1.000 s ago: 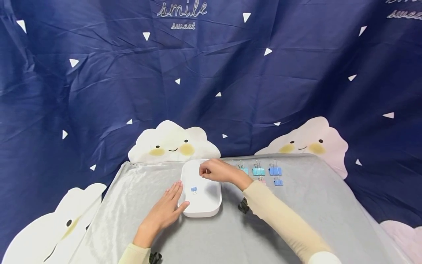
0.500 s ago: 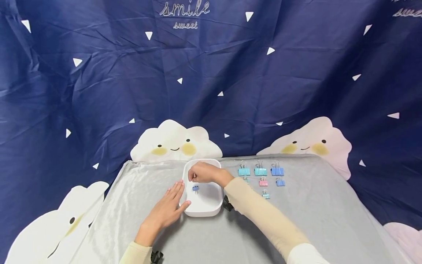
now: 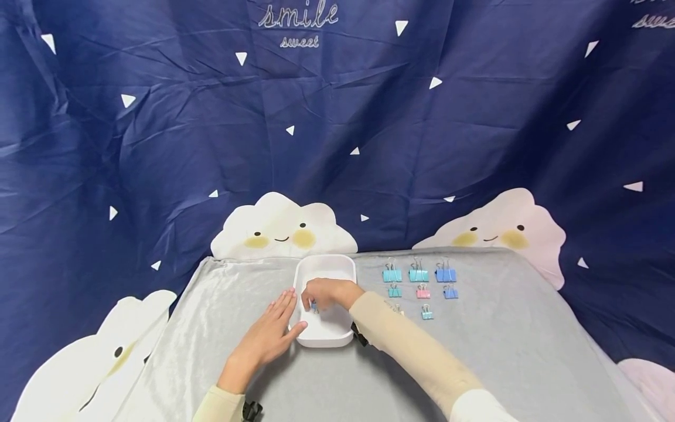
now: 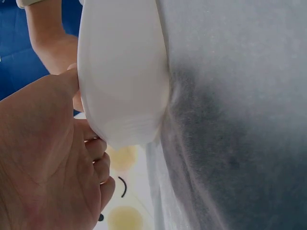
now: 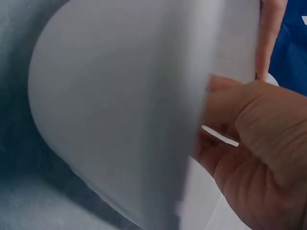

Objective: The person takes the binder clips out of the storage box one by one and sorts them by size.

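Observation:
A white rounded tray (image 3: 345,266) stands on the cloth-covered table. My left hand (image 3: 268,334) lies along its left side, fingers nearly straight and touching the rim, thumb at the near corner. Inside the tray is a small blue binder clip (image 3: 315,308), partly hidden by my right hand (image 3: 326,293). That hand reaches down with bent fingers, fingertips right at the clip; I cannot tell whether they pinch it. In the right wrist view the thumb and fingers of my right hand (image 5: 261,129) bend behind the wall of the tray (image 5: 110,86), which hides the clip.
Right of the tray, binder clips stand in rows: two large teal clips (image 3: 419,275) and a large blue clip (image 3: 446,275) at the back, smaller teal (image 3: 395,291), pink (image 3: 423,292) and blue clips (image 3: 450,292) before them. A light-blue clip (image 3: 427,313) stands nearer; my right sleeve (image 3: 411,337) crosses beside it.
My right hand has moved from the tray's far end left and nearer, down onto the small blue clip. More clips on the table now show beside the sleeve. My left hand stays at the rim.

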Demonstrator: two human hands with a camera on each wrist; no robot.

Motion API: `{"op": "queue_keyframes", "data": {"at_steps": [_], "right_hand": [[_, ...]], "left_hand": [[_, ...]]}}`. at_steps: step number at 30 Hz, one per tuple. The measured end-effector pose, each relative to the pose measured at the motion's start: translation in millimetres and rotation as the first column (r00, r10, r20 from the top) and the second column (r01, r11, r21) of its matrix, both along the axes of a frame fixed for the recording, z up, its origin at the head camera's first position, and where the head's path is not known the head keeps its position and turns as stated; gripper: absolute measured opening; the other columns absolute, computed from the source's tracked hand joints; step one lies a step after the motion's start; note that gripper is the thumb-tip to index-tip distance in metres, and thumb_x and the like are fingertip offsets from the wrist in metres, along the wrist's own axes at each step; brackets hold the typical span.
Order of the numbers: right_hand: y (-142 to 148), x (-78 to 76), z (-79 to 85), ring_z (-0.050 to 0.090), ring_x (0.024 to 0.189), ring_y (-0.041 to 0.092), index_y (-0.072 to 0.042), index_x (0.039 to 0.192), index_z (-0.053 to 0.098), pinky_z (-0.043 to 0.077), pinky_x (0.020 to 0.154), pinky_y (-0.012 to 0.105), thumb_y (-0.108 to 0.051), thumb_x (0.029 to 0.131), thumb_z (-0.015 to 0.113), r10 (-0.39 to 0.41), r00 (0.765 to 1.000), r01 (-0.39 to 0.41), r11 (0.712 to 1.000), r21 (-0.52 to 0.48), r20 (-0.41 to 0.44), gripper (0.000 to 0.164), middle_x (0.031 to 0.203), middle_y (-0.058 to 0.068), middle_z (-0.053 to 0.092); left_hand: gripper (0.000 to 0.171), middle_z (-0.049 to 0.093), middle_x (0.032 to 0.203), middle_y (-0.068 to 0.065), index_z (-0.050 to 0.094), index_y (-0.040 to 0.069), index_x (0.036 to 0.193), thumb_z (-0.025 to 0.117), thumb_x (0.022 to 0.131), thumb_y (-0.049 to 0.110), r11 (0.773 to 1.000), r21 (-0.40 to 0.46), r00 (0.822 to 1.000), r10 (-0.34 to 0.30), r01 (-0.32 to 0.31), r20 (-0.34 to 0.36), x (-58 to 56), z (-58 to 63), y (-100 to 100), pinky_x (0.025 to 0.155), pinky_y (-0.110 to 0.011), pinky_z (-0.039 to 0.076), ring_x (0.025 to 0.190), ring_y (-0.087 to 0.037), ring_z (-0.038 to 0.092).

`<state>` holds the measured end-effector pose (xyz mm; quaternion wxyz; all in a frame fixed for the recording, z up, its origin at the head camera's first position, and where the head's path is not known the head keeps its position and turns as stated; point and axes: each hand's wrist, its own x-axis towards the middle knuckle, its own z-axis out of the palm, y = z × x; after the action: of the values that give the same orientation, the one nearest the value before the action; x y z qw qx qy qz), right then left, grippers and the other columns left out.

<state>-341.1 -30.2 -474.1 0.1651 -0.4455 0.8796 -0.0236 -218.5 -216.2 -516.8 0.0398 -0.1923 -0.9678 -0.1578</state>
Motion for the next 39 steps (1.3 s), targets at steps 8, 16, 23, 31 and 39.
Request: {"op": "queue_keyframes", "data": {"at_steps": [8,16,23,31,39], "right_hand": [[0,-2.7,-6.3,0.060,0.087,0.004,-0.018,0.100,0.079,0.055,0.084,0.018,-0.002,0.085,0.086,-0.079,0.994,0.080,0.997,0.013,-0.070,0.023,0.093,-0.010,0.072],[2,-7.8,-7.2,0.056,0.077,0.008,-0.018,0.084,0.064,0.049,0.073,0.021,-0.007,0.084,0.087,-0.098,0.992,0.091,0.992,-0.086,-0.075,0.025,0.079,-0.009,0.061],[4,-6.9,-2.0,0.059,0.083,0.007,-0.014,0.096,0.077,0.051,0.076,0.019,0.003,0.087,0.079,-0.077,0.996,0.072,0.989,-0.132,-0.039,0.019,0.090,-0.006,0.072],[7,-7.5,0.3,0.061,0.082,0.008,-0.011,0.091,0.083,0.055,0.079,0.021,0.010,0.084,0.075,-0.040,0.997,0.028,0.984,-0.178,-0.067,0.024,0.089,-0.004,0.076],[15,-6.1,6.1,0.070,0.087,0.010,-0.012,0.092,0.084,0.059,0.085,0.023,0.002,0.089,0.077,-0.032,0.992,0.001,0.969,-0.246,-0.120,0.016,0.092,-0.003,0.080]], "left_hand": [[0.079,0.024,0.177,-0.015,0.030,-0.001,0.166,0.047,0.111,0.052,1.000,-0.001,1.000,0.004,-0.004,-0.001,0.5,0.9,1,0.135,-0.055,0.025,0.164,-0.036,0.025],[0.078,0.024,0.177,-0.015,0.030,-0.002,0.166,0.047,0.112,0.052,1.000,-0.003,1.000,0.003,-0.003,0.009,0.1,3.1,1,0.135,-0.055,0.023,0.165,-0.036,0.024],[0.079,0.024,0.177,-0.016,0.030,-0.002,0.166,0.047,0.112,0.052,1.000,-0.008,1.000,0.003,-0.003,0.009,-0.8,1.8,1,0.135,-0.055,0.024,0.165,-0.036,0.024],[0.079,0.024,0.177,-0.016,0.030,-0.003,0.166,0.046,0.112,0.053,1.000,0.000,1.000,0.006,-0.006,0.015,0.2,2.3,1,0.135,-0.055,0.024,0.165,-0.036,0.023],[0.080,0.024,0.177,-0.016,0.030,-0.002,0.166,0.047,0.111,0.053,1.000,0.004,1.000,0.005,-0.005,0.022,1.0,2.7,0,0.134,-0.056,0.025,0.165,-0.037,0.024]]}}
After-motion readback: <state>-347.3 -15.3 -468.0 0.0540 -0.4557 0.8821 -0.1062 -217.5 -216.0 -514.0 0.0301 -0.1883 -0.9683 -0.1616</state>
